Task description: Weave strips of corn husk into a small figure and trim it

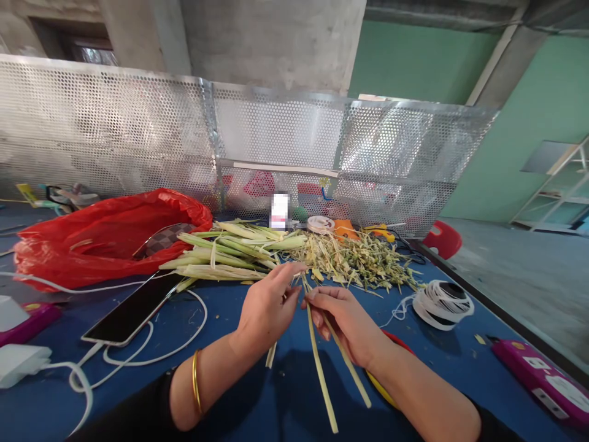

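Two pale green plant strips (pixel 317 368) run down toward me from between my hands, over the blue table. My right hand (pixel 345 319) pinches them near their upper ends, with its fingers closed. Close beside it on the left, my left hand (pixel 271 304) is curled, thumb and fingers near the strips' tops; what its fingertips hold is too small to name. Another short strip end (pixel 271 355) shows below my left hand. Just beyond the hands lie long green stalks (pixel 230 252) and a heap of dry, shredded plant bits (pixel 363 258).
At the left are a red plastic bag (pixel 92 233), a phone (pixel 133 310) with a white cable, and a charger (pixel 23 363). On the right are a spool of white cord (pixel 442 305) and a purple tool (pixel 543 377). A perforated metal screen (pixel 276 129) stands behind.
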`<action>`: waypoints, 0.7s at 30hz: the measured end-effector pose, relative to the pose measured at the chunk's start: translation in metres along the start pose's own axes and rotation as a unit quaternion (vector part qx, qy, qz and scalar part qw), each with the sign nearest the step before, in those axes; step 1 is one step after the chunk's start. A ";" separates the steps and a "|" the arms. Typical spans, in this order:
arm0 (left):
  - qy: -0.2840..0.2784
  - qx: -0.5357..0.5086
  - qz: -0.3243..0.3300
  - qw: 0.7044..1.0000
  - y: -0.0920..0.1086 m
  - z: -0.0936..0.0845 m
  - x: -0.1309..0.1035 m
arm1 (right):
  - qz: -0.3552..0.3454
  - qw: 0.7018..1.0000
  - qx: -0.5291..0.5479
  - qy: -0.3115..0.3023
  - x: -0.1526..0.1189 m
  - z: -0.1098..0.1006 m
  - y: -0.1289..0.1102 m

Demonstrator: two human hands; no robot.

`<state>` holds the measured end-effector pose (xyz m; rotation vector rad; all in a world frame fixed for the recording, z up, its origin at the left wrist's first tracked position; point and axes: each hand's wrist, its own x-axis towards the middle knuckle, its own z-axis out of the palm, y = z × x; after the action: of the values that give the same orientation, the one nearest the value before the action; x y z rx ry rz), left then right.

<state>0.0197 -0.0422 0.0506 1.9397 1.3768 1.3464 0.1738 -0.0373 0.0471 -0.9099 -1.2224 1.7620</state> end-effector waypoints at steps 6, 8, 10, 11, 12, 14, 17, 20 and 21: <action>-0.029 -0.021 -0.021 0.999 -0.003 -0.003 0.006 | -0.016 0.997 -0.070 -0.029 -0.004 0.002 -0.006; -0.042 -0.062 -0.098 0.992 0.000 -0.008 0.011 | -0.048 0.987 -0.156 -0.013 -0.006 -0.001 -0.013; -0.061 -0.134 -0.175 0.974 0.004 -0.014 0.016 | -0.101 0.959 -0.263 0.020 -0.007 -0.006 -0.020; -0.078 -0.174 -0.205 0.960 0.005 -0.016 0.017 | -0.135 0.939 -0.315 0.039 -0.008 -0.009 -0.022; -0.098 -0.212 -0.230 0.945 0.007 -0.018 0.019 | -0.173 0.915 -0.361 0.057 -0.008 -0.013 -0.024; -0.136 -0.281 -0.269 0.911 0.008 -0.019 0.019 | -0.250 0.868 -0.421 0.087 -0.009 -0.019 -0.025; -0.158 -0.376 -0.313 0.857 0.005 -0.013 0.015 | -0.315 0.825 -0.453 0.122 -0.008 -0.023 -0.023; -0.137 -0.447 -0.359 0.808 0.000 -0.004 0.012 | -0.326 0.799 -0.486 0.140 -0.007 -0.022 -0.021; -0.122 -0.468 -0.368 0.794 -0.001 -0.001 0.011 | -0.327 0.791 -0.497 0.143 -0.007 -0.022 -0.020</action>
<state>0.0186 -0.0324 0.0558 0.7361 0.8762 1.0036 0.2003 -0.0301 0.0611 -1.0519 -1.9638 0.3233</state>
